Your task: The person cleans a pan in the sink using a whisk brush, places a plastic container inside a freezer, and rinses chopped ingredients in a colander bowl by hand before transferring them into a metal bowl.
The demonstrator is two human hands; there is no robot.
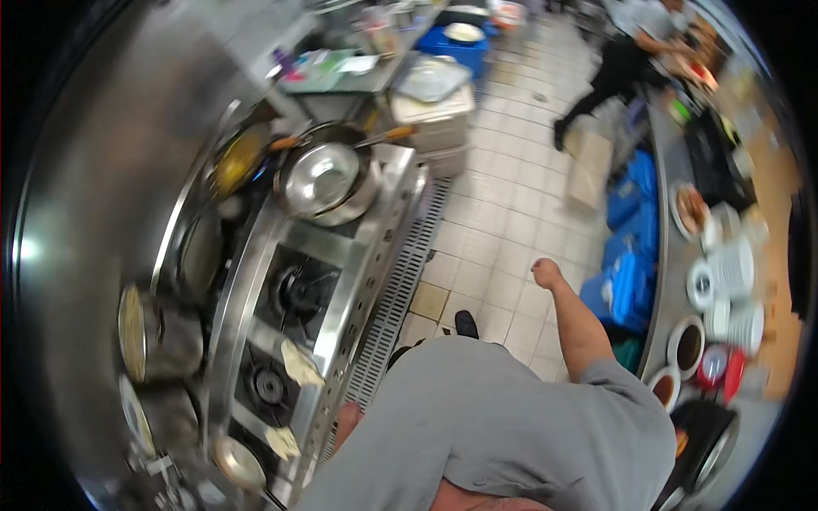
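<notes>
My right hand (546,272) hangs out in front over the tiled floor, fingers curled closed, with no object showing in it. Only a small, blurred part of my left hand (348,416) shows low beside the stove front, its fingers mostly hidden. The steel gas stove (294,247) runs along my left. On its front lie two crumpled pale cloths (300,364), the closer one (282,443) near a round pan (239,463). Toward the far end, a shiny metal bowl (322,177) sits on a larger pot.
Large pots (175,336) and a pan with yellow contents (241,162) stand behind the burners. To the right, a counter (669,281) carries stacked white plates (734,264) and sauce bowls (686,347), with blue bins (626,289) beneath. Ahead, another person (626,64) works beside a box (588,170).
</notes>
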